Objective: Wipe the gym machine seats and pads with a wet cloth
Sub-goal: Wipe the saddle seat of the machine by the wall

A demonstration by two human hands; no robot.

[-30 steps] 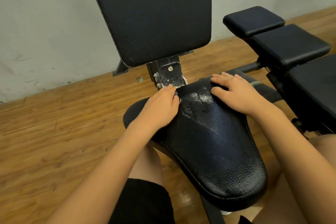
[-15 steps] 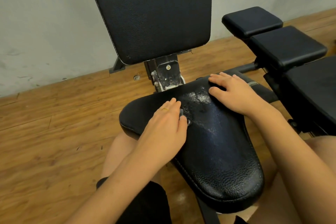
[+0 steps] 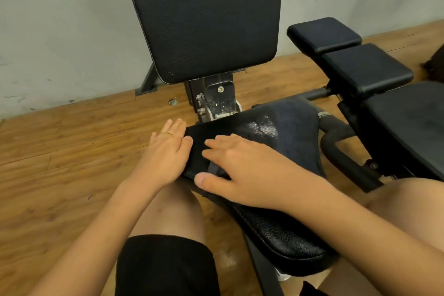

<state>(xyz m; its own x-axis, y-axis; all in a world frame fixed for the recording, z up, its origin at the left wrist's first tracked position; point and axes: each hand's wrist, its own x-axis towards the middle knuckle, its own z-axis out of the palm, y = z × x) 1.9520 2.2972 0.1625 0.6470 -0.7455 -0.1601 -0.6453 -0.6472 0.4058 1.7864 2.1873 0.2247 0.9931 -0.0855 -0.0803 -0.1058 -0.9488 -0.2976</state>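
Observation:
A black padded seat (image 3: 283, 235) of the gym machine lies in front of me, below its upright black backrest (image 3: 204, 14). A dark blue cloth (image 3: 295, 132) is spread over the far half of the seat, with a wet, whitish patch (image 3: 262, 127) on it. My left hand (image 3: 165, 154), with a ring on one finger, lies flat with straight fingers at the cloth's left edge. My right hand (image 3: 247, 173) presses flat on the cloth's near part, thumb at a grey fold (image 3: 213, 167).
A metal bracket (image 3: 219, 101) joins seat and backrest. To the right stand two small black pads (image 3: 324, 33) (image 3: 367, 67), a larger bench pad (image 3: 408, 115) and a black handle bar (image 3: 346, 151). My bare knees flank the seat. Wooden floor (image 3: 60, 163) meets a grey wall.
The cloth now lies spread over the seat's far half, where bare wet leather showed before. My right hand slid from the seat's far right to its near left; my left hand moved to the left edge.

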